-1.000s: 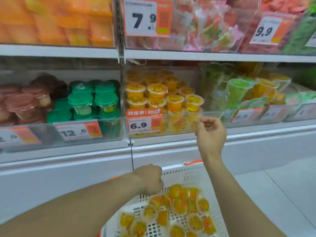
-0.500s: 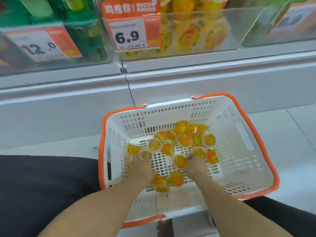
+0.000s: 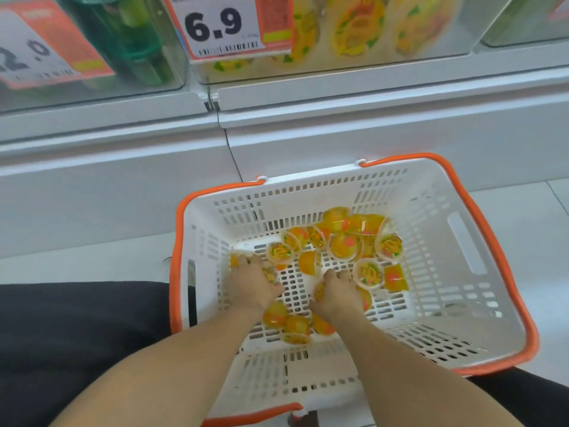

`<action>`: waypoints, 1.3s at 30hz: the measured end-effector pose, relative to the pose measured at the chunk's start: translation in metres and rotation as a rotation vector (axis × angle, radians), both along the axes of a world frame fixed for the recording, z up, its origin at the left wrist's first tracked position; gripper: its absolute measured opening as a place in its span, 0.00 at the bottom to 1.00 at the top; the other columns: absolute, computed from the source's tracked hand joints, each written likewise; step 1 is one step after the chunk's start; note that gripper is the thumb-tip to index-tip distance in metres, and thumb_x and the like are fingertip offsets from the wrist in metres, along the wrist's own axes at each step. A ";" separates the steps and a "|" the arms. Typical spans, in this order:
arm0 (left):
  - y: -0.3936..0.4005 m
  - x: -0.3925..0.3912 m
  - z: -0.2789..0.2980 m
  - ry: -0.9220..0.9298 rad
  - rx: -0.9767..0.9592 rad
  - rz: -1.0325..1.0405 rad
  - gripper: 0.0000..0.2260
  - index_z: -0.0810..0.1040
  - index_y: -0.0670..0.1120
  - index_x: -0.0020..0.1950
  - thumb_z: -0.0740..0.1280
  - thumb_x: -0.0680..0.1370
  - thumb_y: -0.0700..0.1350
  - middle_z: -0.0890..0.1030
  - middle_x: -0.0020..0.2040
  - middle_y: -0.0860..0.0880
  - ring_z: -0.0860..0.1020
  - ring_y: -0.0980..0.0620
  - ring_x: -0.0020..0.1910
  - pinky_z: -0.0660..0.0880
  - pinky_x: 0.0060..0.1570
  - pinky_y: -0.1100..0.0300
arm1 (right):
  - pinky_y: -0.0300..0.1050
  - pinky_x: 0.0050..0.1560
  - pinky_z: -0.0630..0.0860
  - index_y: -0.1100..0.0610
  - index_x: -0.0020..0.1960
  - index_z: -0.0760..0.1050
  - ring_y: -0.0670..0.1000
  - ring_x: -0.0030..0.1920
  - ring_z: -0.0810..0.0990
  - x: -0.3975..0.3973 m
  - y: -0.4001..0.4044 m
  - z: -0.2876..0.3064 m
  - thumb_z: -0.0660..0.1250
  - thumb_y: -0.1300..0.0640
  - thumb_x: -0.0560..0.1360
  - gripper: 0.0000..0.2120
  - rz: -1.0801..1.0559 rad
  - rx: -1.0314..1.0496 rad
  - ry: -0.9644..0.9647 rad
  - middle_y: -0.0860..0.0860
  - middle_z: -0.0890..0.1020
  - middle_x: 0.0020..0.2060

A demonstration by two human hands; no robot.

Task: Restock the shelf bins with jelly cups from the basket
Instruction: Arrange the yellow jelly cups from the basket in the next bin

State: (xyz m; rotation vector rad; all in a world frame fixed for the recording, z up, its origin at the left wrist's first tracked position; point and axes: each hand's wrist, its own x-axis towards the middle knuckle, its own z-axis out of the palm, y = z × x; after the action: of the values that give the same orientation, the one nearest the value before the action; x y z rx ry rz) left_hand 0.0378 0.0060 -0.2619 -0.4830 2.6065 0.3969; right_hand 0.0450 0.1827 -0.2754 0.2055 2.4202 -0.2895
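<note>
Left hand [image 3: 257,283] grip curled round jelly cup [image 3: 270,274]; right hand [image 3: 337,292] grip curled round another [image 3: 320,291]. Both deep in white basket [image 3: 462,241], loose jelly cups [image 3: 345,241] scattered on bottom. Shelf bin [image 3: 462,32] above.

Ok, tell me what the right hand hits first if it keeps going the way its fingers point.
Most likely the lid-up jelly cup just beyond the right hand, whose fingers point toward the basket far wall; depth is unclear.

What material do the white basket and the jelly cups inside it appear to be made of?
Basket: likely rigid moulded plastic, white and fairly matte, with slotted walls and an orange rim.
Jelly cups: seemingly thin clear glossy plastic; the orange filling shows through, and printed lids look like film.
</note>
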 end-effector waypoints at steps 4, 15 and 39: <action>-0.007 -0.015 0.039 -0.056 0.285 0.195 0.15 0.79 0.43 0.43 0.73 0.70 0.55 0.79 0.39 0.48 0.79 0.51 0.38 0.77 0.36 0.56 | 0.51 0.56 0.77 0.55 0.70 0.64 0.57 0.64 0.73 0.003 -0.009 0.010 0.72 0.43 0.69 0.35 -0.085 -0.119 -0.014 0.54 0.72 0.64; -0.029 -0.086 0.264 -0.437 0.744 -0.044 0.20 0.74 0.41 0.47 0.60 0.73 0.58 0.75 0.35 0.40 0.73 0.46 0.28 0.62 0.25 0.64 | 0.39 0.28 0.66 0.55 0.51 0.76 0.46 0.28 0.72 -0.058 0.008 0.177 0.73 0.38 0.71 0.22 -0.473 -0.964 0.144 0.49 0.77 0.36; 0.012 -0.092 0.355 0.268 0.914 0.012 0.18 0.75 0.50 0.51 0.78 0.66 0.49 0.80 0.42 0.52 0.74 0.57 0.30 0.70 0.32 0.64 | 0.47 0.54 0.79 0.50 0.49 0.79 0.49 0.50 0.81 -0.233 0.003 0.388 0.85 0.44 0.57 0.26 -0.406 -0.862 1.035 0.50 0.83 0.49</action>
State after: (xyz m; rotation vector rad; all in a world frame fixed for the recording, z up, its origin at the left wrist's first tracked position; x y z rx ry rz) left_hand -0.0539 0.0182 0.0931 -0.1208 2.3079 1.6265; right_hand -0.1878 0.1854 0.1127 0.1621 2.8778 -1.9630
